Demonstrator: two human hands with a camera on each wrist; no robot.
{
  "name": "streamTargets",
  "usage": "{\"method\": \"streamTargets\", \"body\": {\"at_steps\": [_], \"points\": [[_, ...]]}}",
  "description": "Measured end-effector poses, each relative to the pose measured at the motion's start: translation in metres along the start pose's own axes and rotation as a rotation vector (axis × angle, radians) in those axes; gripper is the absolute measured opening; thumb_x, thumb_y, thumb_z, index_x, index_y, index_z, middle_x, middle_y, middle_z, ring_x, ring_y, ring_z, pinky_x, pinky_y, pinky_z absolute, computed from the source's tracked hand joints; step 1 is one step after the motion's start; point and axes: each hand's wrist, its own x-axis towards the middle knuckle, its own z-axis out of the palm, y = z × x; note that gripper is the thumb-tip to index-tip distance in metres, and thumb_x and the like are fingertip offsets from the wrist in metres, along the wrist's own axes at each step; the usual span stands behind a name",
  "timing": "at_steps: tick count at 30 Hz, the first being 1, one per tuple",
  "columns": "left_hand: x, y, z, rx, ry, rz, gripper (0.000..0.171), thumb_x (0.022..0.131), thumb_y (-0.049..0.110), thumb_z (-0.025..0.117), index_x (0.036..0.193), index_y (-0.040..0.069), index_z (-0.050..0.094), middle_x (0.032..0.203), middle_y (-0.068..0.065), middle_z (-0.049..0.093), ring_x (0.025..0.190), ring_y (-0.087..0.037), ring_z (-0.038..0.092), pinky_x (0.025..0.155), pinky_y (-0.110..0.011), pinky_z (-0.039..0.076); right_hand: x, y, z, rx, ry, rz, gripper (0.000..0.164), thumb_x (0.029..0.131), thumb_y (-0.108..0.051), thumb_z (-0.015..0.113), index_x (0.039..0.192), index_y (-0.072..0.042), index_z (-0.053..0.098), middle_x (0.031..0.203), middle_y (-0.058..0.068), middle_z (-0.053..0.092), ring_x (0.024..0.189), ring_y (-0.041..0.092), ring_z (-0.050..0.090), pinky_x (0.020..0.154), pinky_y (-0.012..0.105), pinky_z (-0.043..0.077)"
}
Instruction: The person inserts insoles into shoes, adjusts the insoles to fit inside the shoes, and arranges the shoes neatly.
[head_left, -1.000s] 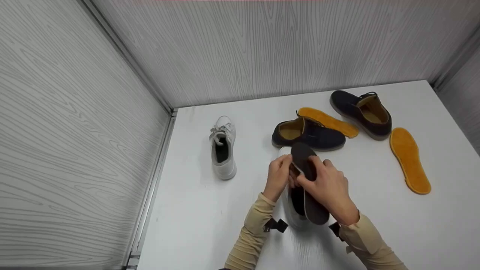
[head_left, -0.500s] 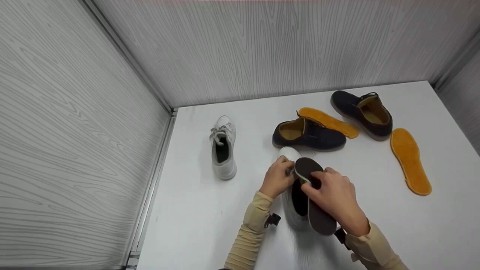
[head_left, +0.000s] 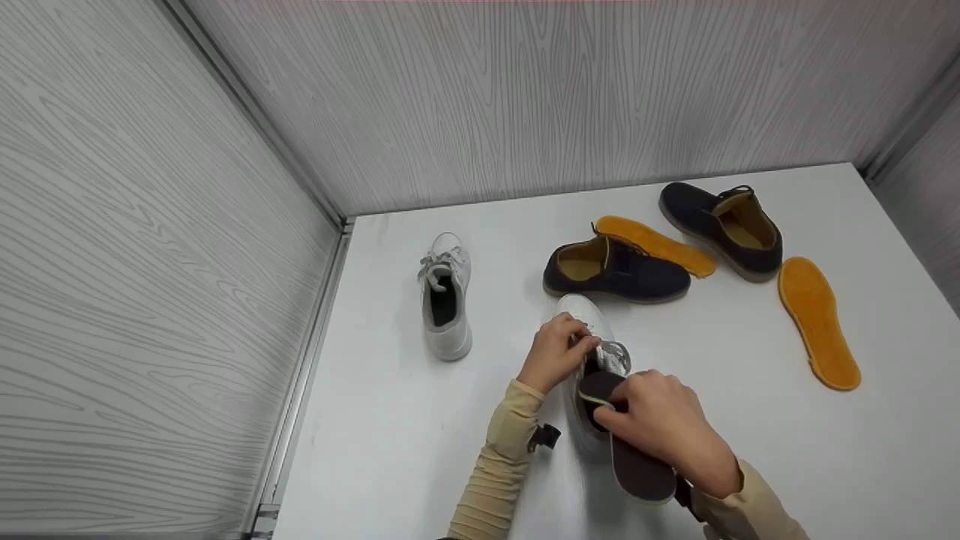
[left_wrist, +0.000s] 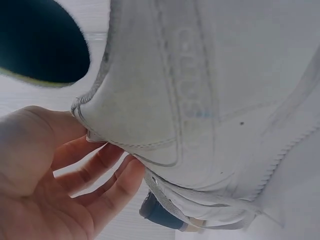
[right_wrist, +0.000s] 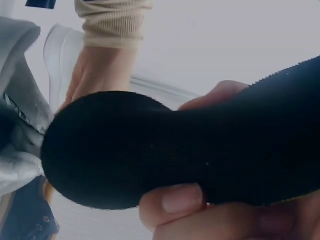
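Observation:
A white sneaker [head_left: 581, 309] stands in front of me, toe pointing away. My left hand [head_left: 553, 354] grips it near the tongue; in the left wrist view, thumb and fingers meet at the edge of the shoe's opening [left_wrist: 115, 142]. A dark brown insole [head_left: 643, 471] is pinched by its middle in my right hand [head_left: 664, 414]. One rounded end of the insole is over the sneaker's opening, and the other points back toward me, bent down slightly. From the right wrist, the insole [right_wrist: 120, 150] spans the view, fingers on both its edges. How deep its front end sits is unclear.
Another white sneaker [head_left: 448, 300] stands to the left. Behind the work lies a navy shoe [head_left: 637, 276], beside an orange insole [head_left: 660, 244]. A further navy shoe [head_left: 750, 247] and orange insole [head_left: 819, 322] are at right. Grey panels [head_left: 525, 112] border the white table [head_left: 375, 420].
My right hand has drawn the insole back toward me and lowered its front end to the sneaker's opening. The left hand has shifted slightly, now at the tongue, and the sneaker's laces have come into sight.

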Motion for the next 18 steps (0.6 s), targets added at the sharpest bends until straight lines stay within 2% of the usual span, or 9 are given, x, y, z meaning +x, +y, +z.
{"method": "streamTargets", "body": {"at_steps": [7,18], "points": [[-0.001,0.000,0.001,0.004,-0.009,-0.025,0.015,0.092,0.020,0.071,0.083,0.008,0.072,0.078,-0.001,0.057,0.068,-0.010,0.053,0.066,-0.021,0.042,0.004,0.005,0.022,0.004,-0.032,0.052,0.033,0.076,-0.024,0.069,0.050,-0.017,0.051,0.056,0.001,0.048,0.050,0.018,0.044,0.046,0.036,0.037],[-0.001,0.000,0.000,0.030,-0.014,-0.022,0.017,0.091,0.022,0.071,0.083,0.007,0.070,0.079,-0.002,0.057,0.069,-0.011,0.054,0.066,-0.022,0.043,0.005,0.009,0.040,0.003,-0.013,0.095,0.032,0.076,-0.026,0.069,0.053,-0.015,0.050,0.059,0.004,0.051,0.051,0.023,0.048,0.048,0.041,0.040]]}}
